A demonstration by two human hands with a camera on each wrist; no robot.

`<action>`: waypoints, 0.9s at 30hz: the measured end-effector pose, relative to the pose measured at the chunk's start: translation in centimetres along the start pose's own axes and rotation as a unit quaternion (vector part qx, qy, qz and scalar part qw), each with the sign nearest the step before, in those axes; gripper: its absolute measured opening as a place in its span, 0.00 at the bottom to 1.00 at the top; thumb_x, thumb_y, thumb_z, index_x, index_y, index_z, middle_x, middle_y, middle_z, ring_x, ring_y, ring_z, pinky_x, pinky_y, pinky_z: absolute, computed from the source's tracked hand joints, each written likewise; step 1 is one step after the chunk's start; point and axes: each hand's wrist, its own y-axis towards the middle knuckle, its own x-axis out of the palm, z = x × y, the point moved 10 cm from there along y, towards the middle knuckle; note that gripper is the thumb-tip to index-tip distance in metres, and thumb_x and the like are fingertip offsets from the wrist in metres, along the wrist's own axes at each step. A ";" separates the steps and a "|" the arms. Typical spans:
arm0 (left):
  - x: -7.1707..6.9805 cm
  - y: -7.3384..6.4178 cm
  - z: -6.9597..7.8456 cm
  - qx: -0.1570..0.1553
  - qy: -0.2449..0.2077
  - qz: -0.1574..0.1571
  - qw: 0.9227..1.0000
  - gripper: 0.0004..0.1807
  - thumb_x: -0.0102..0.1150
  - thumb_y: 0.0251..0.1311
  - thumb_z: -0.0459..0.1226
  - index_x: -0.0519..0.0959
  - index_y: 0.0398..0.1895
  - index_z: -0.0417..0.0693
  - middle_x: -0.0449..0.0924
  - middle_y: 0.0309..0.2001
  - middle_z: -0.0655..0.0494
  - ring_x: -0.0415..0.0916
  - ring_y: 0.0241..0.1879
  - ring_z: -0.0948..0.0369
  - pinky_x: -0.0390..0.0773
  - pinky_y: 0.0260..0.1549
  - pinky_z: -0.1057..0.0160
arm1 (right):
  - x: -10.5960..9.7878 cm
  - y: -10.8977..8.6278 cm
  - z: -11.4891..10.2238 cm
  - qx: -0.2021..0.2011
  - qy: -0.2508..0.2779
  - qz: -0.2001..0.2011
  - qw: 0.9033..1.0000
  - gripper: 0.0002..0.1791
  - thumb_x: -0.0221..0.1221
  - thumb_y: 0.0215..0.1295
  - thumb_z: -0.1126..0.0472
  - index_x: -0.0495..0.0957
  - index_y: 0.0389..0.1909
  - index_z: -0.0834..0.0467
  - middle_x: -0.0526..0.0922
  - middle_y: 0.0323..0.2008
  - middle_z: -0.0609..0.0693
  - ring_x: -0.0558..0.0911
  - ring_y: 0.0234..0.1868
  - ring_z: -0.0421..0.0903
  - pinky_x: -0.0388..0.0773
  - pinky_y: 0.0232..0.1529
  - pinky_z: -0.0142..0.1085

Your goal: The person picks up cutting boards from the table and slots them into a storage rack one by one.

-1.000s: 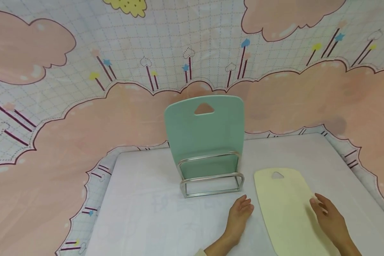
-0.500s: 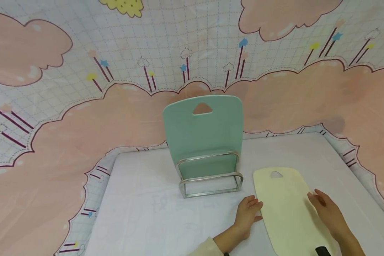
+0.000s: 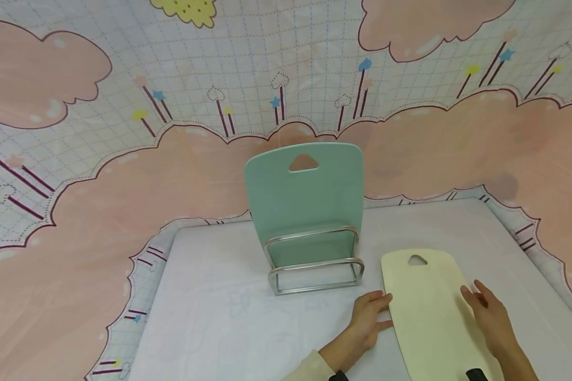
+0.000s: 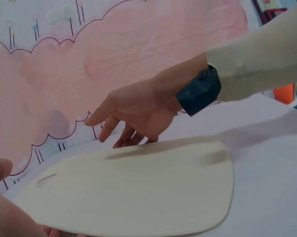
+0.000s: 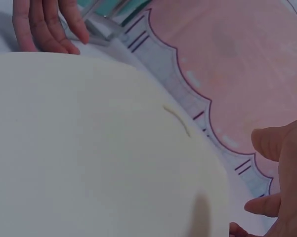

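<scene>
A cream cutting board (image 3: 424, 307) lies flat on the table's right side, its handle hole toward the back. At its left edge is my left hand (image 3: 364, 317), fingertips right at the rim and fingers loosely extended. My right hand (image 3: 492, 320) is beside the right edge; the thumb hovers over the board and the fingers reach down along the side. In the left wrist view the right hand (image 4: 138, 111) has its lower fingers partly hidden behind the board's far edge. The right wrist view shows thumb and fingers spread apart, with nothing between them.
A green cutting board (image 3: 310, 196) stands upright in a metal wire rack (image 3: 316, 263) at the table's back middle. The white table (image 3: 209, 317) ends in front of a patterned cloth backdrop (image 3: 209, 169). A dark wrist device (image 4: 200, 92) sits on the right wrist.
My left hand has moved right, from beside the rack's front to the cream cutting board's left edge. The right hand has stayed near the right edge, shifting only slightly.
</scene>
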 end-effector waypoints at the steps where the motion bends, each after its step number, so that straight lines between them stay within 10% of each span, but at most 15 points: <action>1: 0.1 0.0 0.1 -0.001 -0.003 -0.006 1.000 0.23 0.61 0.58 0.32 0.69 0.53 0.25 0.75 0.43 0.44 0.75 0.46 0.50 0.76 0.43 0.41 | -0.1 -0.1 0.0 0.001 0.004 0.002 1.000 0.43 0.38 0.75 0.42 0.32 0.73 0.66 0.51 0.63 0.77 0.55 0.62 0.73 0.59 0.55 0.64; 15: 3.8 -1.2 2.4 0.017 0.026 -0.167 0.985 0.21 0.56 0.65 0.35 0.70 0.58 0.32 0.77 0.51 0.44 0.74 0.52 0.47 0.74 0.52 0.48 | -0.6 -1.1 -0.7 -0.004 0.042 -0.034 0.999 0.43 0.37 0.74 0.38 0.34 0.74 0.62 0.40 0.70 0.74 0.38 0.68 0.73 0.41 0.62 0.67; 27: 5.8 -2.4 4.8 0.055 0.071 -0.237 0.967 0.27 0.50 0.68 0.36 0.62 0.69 0.44 0.65 0.66 0.52 0.57 0.67 0.55 0.61 0.62 0.52 | -1.9 -1.8 -2.9 -0.032 -0.040 -0.031 0.998 0.39 0.33 0.76 0.41 0.36 0.74 0.64 0.40 0.71 0.71 0.54 0.61 0.80 0.59 0.53 0.68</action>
